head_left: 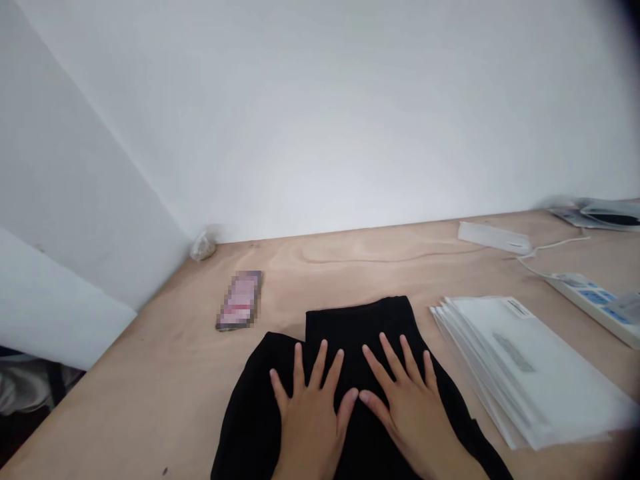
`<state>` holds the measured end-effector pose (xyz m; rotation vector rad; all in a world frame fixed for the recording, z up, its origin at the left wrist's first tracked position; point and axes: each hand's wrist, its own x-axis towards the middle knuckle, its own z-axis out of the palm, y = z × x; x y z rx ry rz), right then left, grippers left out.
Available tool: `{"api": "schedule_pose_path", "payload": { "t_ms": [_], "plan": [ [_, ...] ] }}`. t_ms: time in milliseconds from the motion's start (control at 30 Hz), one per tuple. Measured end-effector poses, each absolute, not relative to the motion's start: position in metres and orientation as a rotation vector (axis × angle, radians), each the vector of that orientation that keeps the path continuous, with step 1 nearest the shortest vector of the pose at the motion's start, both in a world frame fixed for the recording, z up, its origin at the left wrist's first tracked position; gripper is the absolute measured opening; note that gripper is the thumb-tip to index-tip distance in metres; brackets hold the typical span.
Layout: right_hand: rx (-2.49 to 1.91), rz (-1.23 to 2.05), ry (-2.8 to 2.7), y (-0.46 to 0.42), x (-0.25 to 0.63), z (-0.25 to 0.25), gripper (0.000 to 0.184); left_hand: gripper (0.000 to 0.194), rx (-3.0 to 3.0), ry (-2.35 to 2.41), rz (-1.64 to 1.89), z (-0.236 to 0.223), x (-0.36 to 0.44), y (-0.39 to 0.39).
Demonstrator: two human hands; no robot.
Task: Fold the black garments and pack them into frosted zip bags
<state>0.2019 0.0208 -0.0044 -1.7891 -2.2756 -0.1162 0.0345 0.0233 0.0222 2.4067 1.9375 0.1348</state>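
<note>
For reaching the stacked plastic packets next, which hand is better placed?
Probably the right hand: spread open on the black cloth, it is nearer the plastic packets, while the left hand lies farther from them.

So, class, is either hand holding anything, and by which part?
Nothing is held: the left hand and right hand lie spread on the black cloth.

Left fingers (319, 365) and right fingers (393, 358) lie spread on black cloth (360, 321).
</note>
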Motion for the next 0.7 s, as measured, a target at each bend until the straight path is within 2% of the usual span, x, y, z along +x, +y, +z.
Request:
{"api": "schedule_pose_path", "payload": {
  "t_ms": [433, 567, 700],
  "plan": [
    [-1.671, -0.248, -2.319, 0.026, 0.207, -0.017, 0.061, 0.053, 2.525, 1.852, 0.105, 0.011, 0.024, 0.035],
    [-1.613, -0.261, -2.339, 0.029, 0.207, -0.012, 0.058, 0.049, 2.721, 1.774, 0.346, 0.005, 0.018, 0.038],
    [-1.495, -0.171, -2.346, 0.031, 0.205, -0.006, 0.037, 0.020, 2.848, 1.387, 0.833, 0.002, 0.019, 0.042]
  ]
}}
